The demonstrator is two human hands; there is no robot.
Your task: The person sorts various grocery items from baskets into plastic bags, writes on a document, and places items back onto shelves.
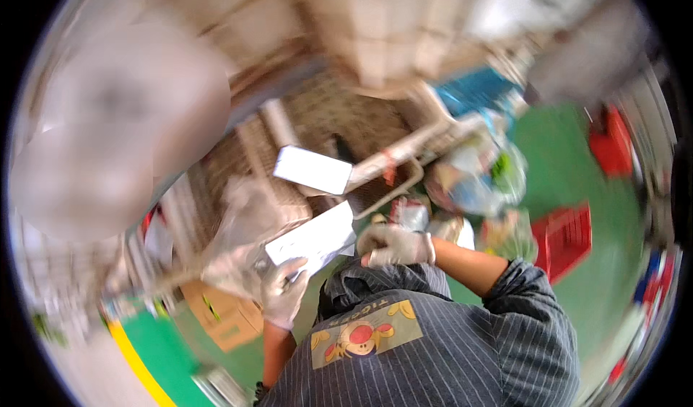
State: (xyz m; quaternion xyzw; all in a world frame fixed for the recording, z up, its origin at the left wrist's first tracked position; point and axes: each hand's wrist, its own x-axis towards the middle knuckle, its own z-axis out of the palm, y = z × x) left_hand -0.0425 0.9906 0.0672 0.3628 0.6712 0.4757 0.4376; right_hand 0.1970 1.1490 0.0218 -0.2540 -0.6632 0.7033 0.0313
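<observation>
A white sheet of paper (pixel 312 241) with faint marks is tilted in front of my body. My left hand (pixel 284 291), in a whitish glove, grips its lower left edge, with the thumb on top. My right hand (pixel 395 246), gloved too, is at the right of the sheet, apart from it. Its fingers are curled in, and whatever they hold, if anything, is hidden. Just beyond the sheet is a bright white rectangle (pixel 312 169) with a dark edge; whether it is a screen or a card, I cannot tell.
Clear plastic bags of mixed items (pixel 476 172) lie on the green floor at the right, near a red crate (pixel 563 241). A cardboard box (pixel 222 317) is at the lower left. Ahead stands a brownish mesh cart or rack (pixel 346 111), blurred, with a blue bin (pixel 476 89) beside it.
</observation>
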